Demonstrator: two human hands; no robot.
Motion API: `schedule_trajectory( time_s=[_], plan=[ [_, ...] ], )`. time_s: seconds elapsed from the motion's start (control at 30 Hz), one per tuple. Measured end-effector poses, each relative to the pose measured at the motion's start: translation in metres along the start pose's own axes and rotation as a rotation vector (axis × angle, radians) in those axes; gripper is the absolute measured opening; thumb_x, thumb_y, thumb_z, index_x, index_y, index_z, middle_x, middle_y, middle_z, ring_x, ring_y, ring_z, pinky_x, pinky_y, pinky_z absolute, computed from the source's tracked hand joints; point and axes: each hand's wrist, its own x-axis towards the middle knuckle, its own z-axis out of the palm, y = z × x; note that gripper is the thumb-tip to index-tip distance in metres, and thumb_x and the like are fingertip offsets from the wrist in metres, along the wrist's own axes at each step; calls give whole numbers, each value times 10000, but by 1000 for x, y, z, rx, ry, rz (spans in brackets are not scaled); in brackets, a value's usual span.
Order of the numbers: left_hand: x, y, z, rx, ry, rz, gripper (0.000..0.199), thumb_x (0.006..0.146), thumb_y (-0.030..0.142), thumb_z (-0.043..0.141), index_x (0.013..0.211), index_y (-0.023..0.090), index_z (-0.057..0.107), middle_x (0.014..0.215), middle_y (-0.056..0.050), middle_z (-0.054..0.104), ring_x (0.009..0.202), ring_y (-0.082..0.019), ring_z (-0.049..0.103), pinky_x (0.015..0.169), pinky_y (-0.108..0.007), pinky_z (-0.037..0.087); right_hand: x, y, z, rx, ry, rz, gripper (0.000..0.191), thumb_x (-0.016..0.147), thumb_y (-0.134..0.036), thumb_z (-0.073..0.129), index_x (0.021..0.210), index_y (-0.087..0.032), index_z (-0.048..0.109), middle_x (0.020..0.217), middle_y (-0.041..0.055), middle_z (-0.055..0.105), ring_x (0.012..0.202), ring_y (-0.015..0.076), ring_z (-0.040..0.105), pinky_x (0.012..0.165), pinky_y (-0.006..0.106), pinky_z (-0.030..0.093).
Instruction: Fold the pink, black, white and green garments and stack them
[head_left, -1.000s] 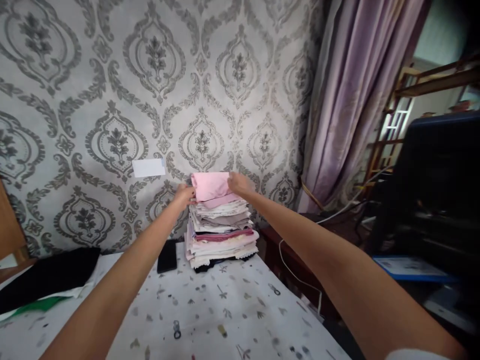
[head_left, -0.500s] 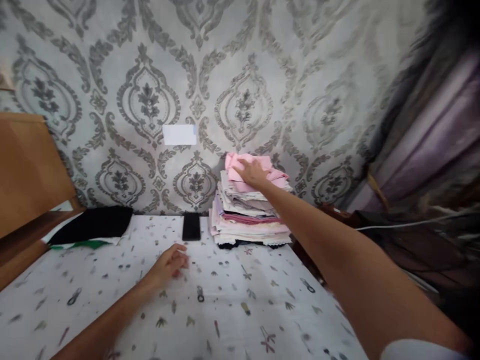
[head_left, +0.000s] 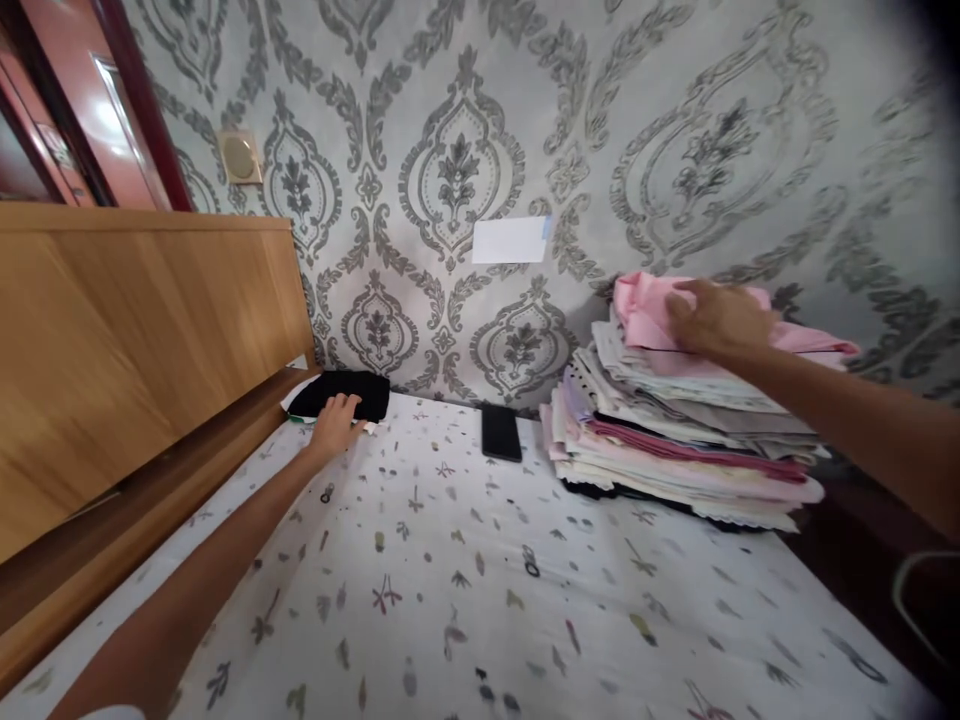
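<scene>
A tall stack of folded clothes (head_left: 697, 450) stands on the printed bedsheet (head_left: 450, 620), with a pink garment (head_left: 649, 312) on top. My right hand (head_left: 720, 318) lies over that pink garment, palm down, its fingers stretched out and partly hidden by the back of the hand. At the far left, folded black clothes (head_left: 367, 385) lie with white and green edges showing underneath. My left hand (head_left: 336, 428) reaches to the near edge of them, fingers spread over the black fabric. No fabric is visibly gripped or lifted by either hand.
A black phone (head_left: 501, 433) lies flat between the stack and the black clothes. A wooden headboard (head_left: 165, 330) borders the bed at left. Behind it all is a patterned wall (head_left: 457, 180) with a white paper (head_left: 511, 240) on it. A pale cable (head_left: 911, 600) hangs at the right.
The view has swung left, so the stack now appears further right. My left hand has moved from above the sheet to the black clothes. My right hand stays on the pink garment.
</scene>
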Motion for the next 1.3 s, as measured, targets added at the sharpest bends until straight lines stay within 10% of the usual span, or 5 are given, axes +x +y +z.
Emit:
schedule_trajectory(
  time_s=[0.27,0.47,0.7,0.97,1.3],
  plan=[
    [27,13,18,297,-3,5,318,888,374,577,1151,230,679,1200,-163,628,1175,-374,505,953,-531,366,-147,-98,-13,387,-152,-444,302,945,-276,456,978,-157,731,1116,149,715,1043,281,642,954,453,484],
    [58,21,-38,107,142,-185,352,942,365,469,1176,195,671,1062,-161,712,1023,-336,642,843,-425,468,-248,-155,-26,811,-424,-319,307,968,-382,448,1027,-220,702,1079,117,721,1038,269,659,919,434,522],
    [39,72,-127,-1210,269,-130,222,827,353,679,956,173,665,819,-41,709,703,-180,680,654,-291,557,-270,-202,-29,1547,-836,658,532,762,-599,710,1148,-241,638,1235,127,648,1147,289,632,936,442,516],
    [-68,91,-85,-1450,-186,-578,139,925,234,574,825,153,626,772,-56,704,627,-156,679,561,-247,574,-307,-209,-51,1815,-900,1047,356,743,-376,797,1004,-191,640,942,72,707,832,200,685,698,319,579],
    [-101,111,-102,-1478,-274,-500,194,943,327,567,870,157,624,754,-54,688,636,-168,658,593,-298,582,-325,-227,-87,1430,-692,580,616,759,-528,720,1277,-250,535,1302,118,565,1119,243,602,886,390,536]
  ],
)
